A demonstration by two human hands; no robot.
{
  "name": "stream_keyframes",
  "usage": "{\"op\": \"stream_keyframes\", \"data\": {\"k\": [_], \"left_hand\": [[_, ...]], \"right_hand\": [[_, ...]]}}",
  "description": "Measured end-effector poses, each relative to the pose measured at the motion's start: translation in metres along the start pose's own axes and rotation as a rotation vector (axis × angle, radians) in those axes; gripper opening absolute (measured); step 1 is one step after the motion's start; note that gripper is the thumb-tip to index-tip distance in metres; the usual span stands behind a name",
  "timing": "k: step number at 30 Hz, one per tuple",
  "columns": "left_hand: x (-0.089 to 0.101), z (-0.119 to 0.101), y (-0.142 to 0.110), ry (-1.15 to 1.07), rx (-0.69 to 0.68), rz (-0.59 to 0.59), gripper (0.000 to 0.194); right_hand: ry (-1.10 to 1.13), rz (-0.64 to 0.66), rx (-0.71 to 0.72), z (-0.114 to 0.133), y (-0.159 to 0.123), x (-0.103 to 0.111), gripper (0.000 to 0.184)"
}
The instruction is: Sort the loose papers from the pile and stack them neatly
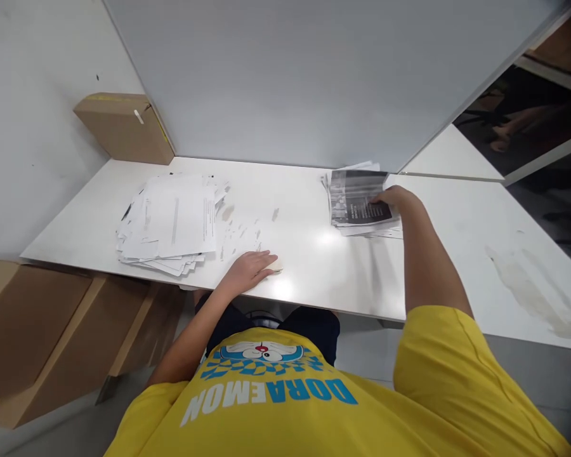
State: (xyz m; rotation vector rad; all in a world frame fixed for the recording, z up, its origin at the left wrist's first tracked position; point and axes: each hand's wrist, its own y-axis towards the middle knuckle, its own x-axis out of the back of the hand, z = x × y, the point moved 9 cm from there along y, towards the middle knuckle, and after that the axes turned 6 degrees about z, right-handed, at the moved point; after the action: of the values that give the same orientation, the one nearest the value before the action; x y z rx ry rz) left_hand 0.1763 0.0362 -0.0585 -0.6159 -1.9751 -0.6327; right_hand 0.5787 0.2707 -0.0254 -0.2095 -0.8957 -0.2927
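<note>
Close to the table's front edge, my left hand (250, 271) rests with fingers and thumb closed around a small cream-coloured flat piece (276, 266); most of it is hidden, so its kind is unclear. My right hand (396, 198) reaches to the paper pile on the right and grips the right side of a dark printed sheet (356, 193), which lies on top. White papers (364, 230) stick out beneath that sheet. Left of my left hand is a larger, uneven stack of white papers (176, 216), with print faintly visible on some sheets.
The white table (295, 247) has grey and brown stains. A cardboard box (124, 127) stands in the back left corner, against a grey partition (285, 82). Larger cardboard boxes (71, 324) sit below the table at the left. Another person's hand (502, 136) shows beyond the partition.
</note>
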Motion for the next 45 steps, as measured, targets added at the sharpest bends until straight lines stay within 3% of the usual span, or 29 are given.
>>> {"op": "stream_keyframes", "data": {"k": [3, 8, 12, 14, 17, 20, 22, 24, 27, 29, 31, 34, 36, 39, 41, 43, 45], "left_hand": [[0.000, 0.000, 0.000, -0.006, 0.018, 0.015, 0.042], [-0.002, 0.000, -0.001, -0.008, 0.032, -0.005, 0.042], [-0.003, -0.001, -0.002, -0.006, 0.021, -0.016, 0.043], [0.001, -0.004, -0.005, 0.005, 0.010, -0.055, 0.043], [0.017, -0.003, -0.013, 0.089, 0.104, -0.219, 0.044], [0.043, 0.013, -0.028, 0.250, 0.394, -0.437, 0.045], [0.059, 0.029, -0.041, 0.326, 0.584, -0.498, 0.055], [0.070, 0.047, -0.054, 0.348, 0.718, -0.491, 0.067], [0.085, 0.071, -0.074, 0.333, 0.834, -0.481, 0.061], [0.092, 0.080, -0.082, 0.322, 0.864, -0.481, 0.052], [0.098, 0.083, -0.079, 0.305, 0.862, -0.480, 0.047], [0.104, 0.087, -0.063, 0.261, 0.833, -0.454, 0.048], [0.110, 0.095, -0.053, 0.206, 0.789, -0.405, 0.053], [0.138, 0.120, -0.067, 0.171, 0.783, -0.471, 0.064], [0.160, 0.147, -0.100, 0.182, 0.944, -0.566, 0.072], [0.163, 0.170, -0.125, 0.164, 1.139, -0.493, 0.081], [0.154, 0.173, -0.128, 0.173, 1.198, -0.358, 0.086]], "right_hand": [[-0.055, 0.072, -0.277, -0.023, 0.010, -0.015, 0.014], [-0.065, 0.055, -0.341, -0.035, 0.015, -0.004, 0.019], [-0.102, -0.079, -0.382, -0.037, 0.002, 0.003, 0.046], [-0.093, -0.237, -0.294, -0.021, -0.017, -0.005, 0.057], [0.007, -0.334, 0.082, 0.024, -0.066, -0.050, 0.058], [0.023, -0.151, 0.439, 0.059, -0.126, -0.115, 0.055], [-0.017, 0.009, 0.569, 0.069, -0.158, -0.149, 0.051], [-0.069, 0.133, 0.617, 0.072, -0.175, -0.168, 0.051], [-0.037, 0.203, 0.544, 0.080, -0.178, -0.169, 0.051], [0.122, 0.282, 0.455, 0.097, -0.180, -0.170, 0.046], [0.360, 0.463, 0.396, 0.130, -0.192, -0.185, 0.040], [0.719, 0.861, 0.340, 0.196, -0.232, -0.222, 0.036], [0.911, 1.032, 0.235, 0.232, -0.255, -0.244, 0.034], [1.045, 1.062, 0.090, 0.262, -0.266, -0.266, 0.025], [1.036, 1.039, 0.057, 0.271, -0.267, -0.277, 0.017], [1.002, 1.018, 0.034, 0.274, -0.267, -0.284, 0.010], [0.992, 0.991, -0.008, 0.273, -0.266, -0.289, 0.007]]}}
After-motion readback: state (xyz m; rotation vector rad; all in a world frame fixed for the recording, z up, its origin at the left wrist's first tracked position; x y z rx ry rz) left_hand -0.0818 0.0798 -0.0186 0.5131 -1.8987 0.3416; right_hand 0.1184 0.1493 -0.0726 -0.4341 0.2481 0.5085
